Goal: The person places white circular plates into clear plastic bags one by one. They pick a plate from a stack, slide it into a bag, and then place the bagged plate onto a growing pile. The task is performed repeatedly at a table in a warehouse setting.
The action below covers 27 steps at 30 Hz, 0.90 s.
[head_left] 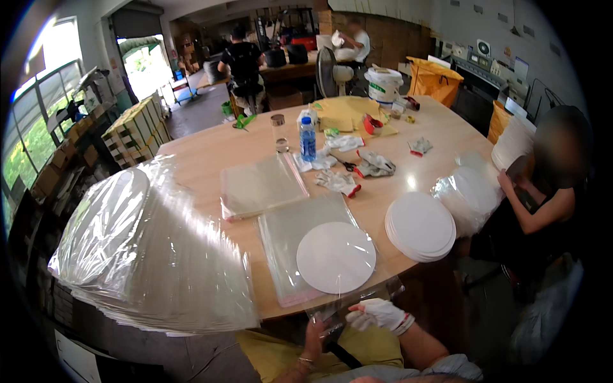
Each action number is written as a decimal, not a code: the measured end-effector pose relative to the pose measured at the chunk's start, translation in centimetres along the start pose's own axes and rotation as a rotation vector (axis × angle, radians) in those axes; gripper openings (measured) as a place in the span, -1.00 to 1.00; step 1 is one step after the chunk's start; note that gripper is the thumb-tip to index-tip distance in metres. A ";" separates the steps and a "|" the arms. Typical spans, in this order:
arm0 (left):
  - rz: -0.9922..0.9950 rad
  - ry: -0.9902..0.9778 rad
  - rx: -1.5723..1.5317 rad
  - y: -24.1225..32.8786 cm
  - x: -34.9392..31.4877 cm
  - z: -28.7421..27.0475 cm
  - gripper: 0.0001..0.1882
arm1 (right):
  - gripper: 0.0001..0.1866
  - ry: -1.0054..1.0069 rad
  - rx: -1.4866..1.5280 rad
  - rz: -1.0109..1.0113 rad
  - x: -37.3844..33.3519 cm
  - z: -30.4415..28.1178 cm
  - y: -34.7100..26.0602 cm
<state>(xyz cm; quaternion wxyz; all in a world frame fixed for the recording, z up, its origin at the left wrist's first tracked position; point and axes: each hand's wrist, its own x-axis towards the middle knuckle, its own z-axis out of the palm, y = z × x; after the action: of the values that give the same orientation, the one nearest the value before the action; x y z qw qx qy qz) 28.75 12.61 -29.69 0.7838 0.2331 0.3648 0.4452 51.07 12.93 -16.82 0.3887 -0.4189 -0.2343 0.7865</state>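
My right hand (382, 315), in a white glove, pinches the near edge of a clear plastic bag (345, 305) that hangs off the table's front edge. My bare left hand (315, 336) holds the same bag from below, under the table edge. A white round disc (336, 257) lies inside a clear bag on a pile of flat clear bags (290, 230) just beyond my hands. To the right of it rests a stack of white discs (420, 225).
A big heap of bagged discs (147, 255) fills the wooden table's (211, 153) left. Another bag pile (262, 185), a water bottle (308, 138), gloves (338, 182) and scissors lie farther back. A seated person (543, 191) works at the right; two others sit far behind.
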 end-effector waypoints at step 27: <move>-0.028 0.280 0.821 4.1 -3.5 2.3 -0.69 | -0.86 -0.275 -1.460 -0.846 5.1 5.6 4.4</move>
<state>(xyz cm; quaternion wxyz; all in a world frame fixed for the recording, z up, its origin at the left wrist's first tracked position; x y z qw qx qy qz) 27.19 11.48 -24.14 0.5748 0.4580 0.6177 0.2798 42.78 14.17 -19.29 0.2505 -0.3426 -0.8639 0.2711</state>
